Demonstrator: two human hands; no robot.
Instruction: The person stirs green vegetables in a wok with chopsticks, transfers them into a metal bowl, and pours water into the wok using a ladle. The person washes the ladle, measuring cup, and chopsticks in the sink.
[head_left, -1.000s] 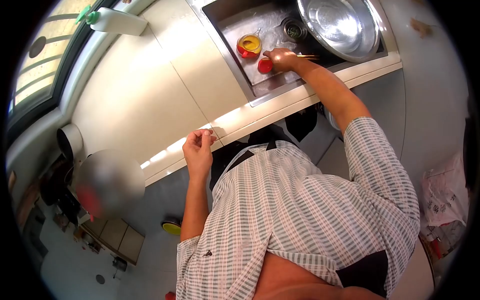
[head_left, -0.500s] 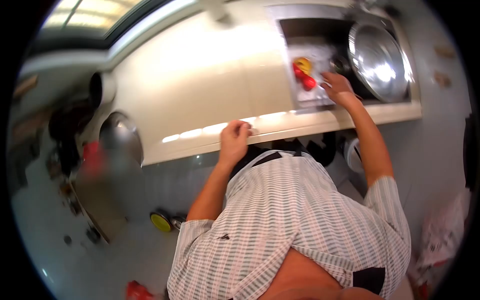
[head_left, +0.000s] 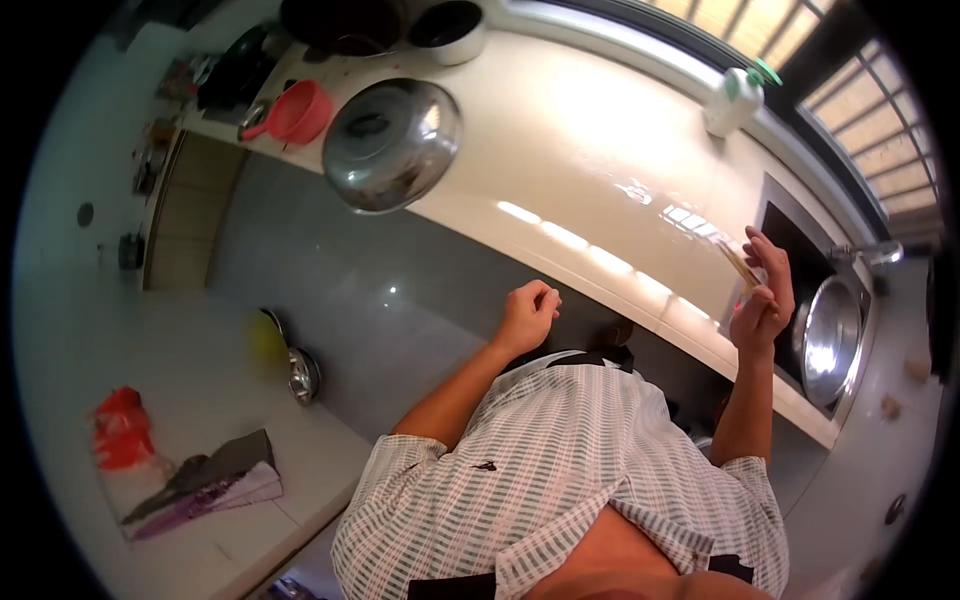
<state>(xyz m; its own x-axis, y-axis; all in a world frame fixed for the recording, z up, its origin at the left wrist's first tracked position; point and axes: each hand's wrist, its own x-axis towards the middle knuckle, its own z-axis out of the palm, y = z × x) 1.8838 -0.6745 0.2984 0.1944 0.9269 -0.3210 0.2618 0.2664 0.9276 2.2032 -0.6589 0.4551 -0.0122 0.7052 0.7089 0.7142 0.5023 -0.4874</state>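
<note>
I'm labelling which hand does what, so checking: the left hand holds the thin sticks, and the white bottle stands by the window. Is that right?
Not quite: the head view shows the thin sticks in the right hand, not the left hand, which is loosely curled with no sticks visible. The white bottle does stand by the window.

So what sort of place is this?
Most likely a kitchen. A long pale counter has a sink set into it, with a tap above and a round metal bowl inside; a pink, long-handled vessel stands further along.
</note>
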